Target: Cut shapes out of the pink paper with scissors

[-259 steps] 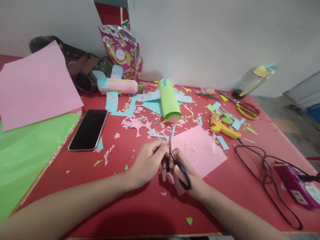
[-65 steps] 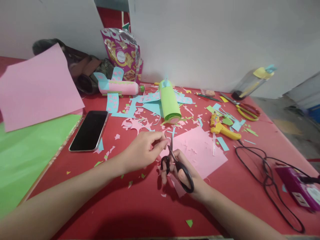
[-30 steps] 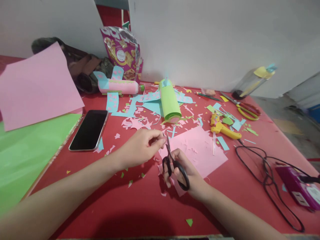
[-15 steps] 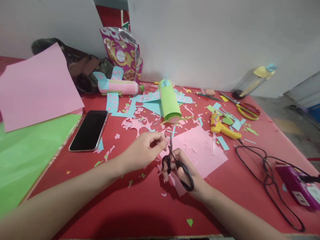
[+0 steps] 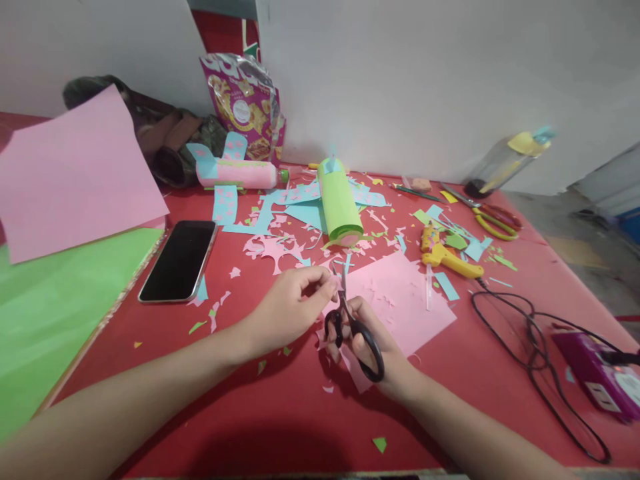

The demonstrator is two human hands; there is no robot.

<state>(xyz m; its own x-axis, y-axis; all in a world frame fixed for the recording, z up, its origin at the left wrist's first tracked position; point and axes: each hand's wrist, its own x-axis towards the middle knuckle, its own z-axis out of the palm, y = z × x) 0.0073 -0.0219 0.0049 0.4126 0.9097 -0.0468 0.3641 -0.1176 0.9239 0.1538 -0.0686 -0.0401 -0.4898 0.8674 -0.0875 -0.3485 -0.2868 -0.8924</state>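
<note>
My right hand [image 5: 367, 340] grips black-handled scissors [image 5: 367, 352], thumb and fingers in the loops. Their blades point away from me and stand slightly apart. Just left of the blades, my left hand [image 5: 295, 303] pinches a small piece of pink paper, mostly hidden by the fingertips. Beneath the right hand and beyond it lies a pink paper sheet [image 5: 400, 300] with tiny cuttings on it. A green paper-wrapped tube with blue wings, a toy plane [image 5: 341, 203], stands just past the hands.
To the left lie a phone [image 5: 179, 261], green paper [image 5: 75, 320] and a large pink sheet [image 5: 75, 177]. A pink bottle plane [image 5: 240, 174] is behind. At right are a yellow glue gun [image 5: 447, 257], its cord, pliers [image 5: 493, 220] and a purple power strip [image 5: 595, 373]. Scraps litter the red table.
The scissor blades have opened a little wider, and the scissors' handles have tilted slightly. My left hand has shifted marginally rightward, still pinching.
</note>
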